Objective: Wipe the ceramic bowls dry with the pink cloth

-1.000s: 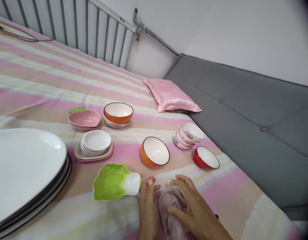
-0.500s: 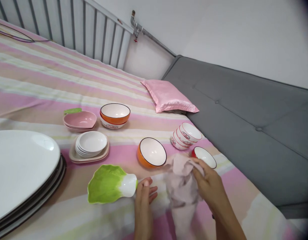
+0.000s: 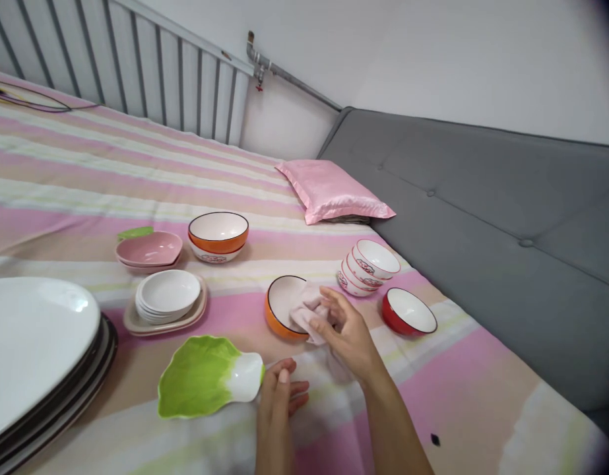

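My right hand [image 3: 344, 330] grips a pale pink cloth [image 3: 309, 307], which reaches into an orange bowl [image 3: 277, 310] with a white inside and dark rim. The cloth and hand cover the bowl's right side. My left hand [image 3: 282, 389] rests low in front, its fingers loosely apart and holding nothing. Just left of it lies a green and white leaf-shaped dish [image 3: 205, 376], its stem end close to my fingers. A red bowl [image 3: 408, 313] sits to the right of my right hand, on the striped bedsheet [image 3: 462, 389].
Large white oval plates [image 3: 41, 330] are stacked at left. Small white dishes [image 3: 169, 293] sit on a beige tray-like dish [image 3: 200, 307]. Behind are pink dishes [image 3: 150, 251] and stacked bowls [image 3: 218, 237]. Patterned bowls [image 3: 373, 264] lean by the grey headboard [image 3: 462, 218]; a pink pillow [image 3: 334, 191] lies beyond.
My right hand has carried the cloth left from beside the red bowl into the orange bowl. The red bowl now shows fully. My left hand has barely moved.
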Action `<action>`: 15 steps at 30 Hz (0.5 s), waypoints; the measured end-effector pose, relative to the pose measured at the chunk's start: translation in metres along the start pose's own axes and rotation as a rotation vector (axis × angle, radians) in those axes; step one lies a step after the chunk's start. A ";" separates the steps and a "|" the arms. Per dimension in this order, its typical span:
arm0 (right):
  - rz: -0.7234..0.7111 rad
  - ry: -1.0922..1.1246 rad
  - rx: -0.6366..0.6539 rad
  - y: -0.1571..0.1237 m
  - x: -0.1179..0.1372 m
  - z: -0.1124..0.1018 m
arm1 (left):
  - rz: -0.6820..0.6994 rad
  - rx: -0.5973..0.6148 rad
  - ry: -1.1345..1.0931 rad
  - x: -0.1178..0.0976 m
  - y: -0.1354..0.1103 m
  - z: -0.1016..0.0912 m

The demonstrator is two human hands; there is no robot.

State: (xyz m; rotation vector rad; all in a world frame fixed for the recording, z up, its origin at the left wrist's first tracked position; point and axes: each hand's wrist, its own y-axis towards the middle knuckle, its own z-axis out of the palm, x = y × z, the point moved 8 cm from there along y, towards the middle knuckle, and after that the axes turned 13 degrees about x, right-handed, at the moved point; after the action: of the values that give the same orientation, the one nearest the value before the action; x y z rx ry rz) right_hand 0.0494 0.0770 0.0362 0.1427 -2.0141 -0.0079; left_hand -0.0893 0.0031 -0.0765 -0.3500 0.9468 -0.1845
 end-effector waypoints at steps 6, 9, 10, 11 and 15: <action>0.253 -0.116 -0.305 0.007 -0.033 -0.020 | 0.080 0.012 0.176 -0.001 0.002 0.000; 0.362 -0.232 -0.127 0.019 -0.048 -0.003 | 0.115 0.026 0.269 -0.004 -0.001 0.004; 0.385 -0.208 -0.081 0.020 -0.054 0.001 | 0.127 0.027 0.290 -0.006 -0.003 0.006; 0.399 -0.161 -0.053 0.021 -0.060 0.003 | 0.146 0.027 0.308 -0.009 -0.006 0.008; 0.382 0.026 -0.035 0.024 -0.082 0.003 | 0.296 0.036 0.381 -0.025 -0.020 0.020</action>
State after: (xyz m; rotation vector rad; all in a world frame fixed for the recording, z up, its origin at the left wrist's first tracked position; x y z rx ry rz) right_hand 0.0794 0.1091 -0.0367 -0.2635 -1.9848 0.2002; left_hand -0.0874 -0.0034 -0.0395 -0.1387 1.3570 0.0052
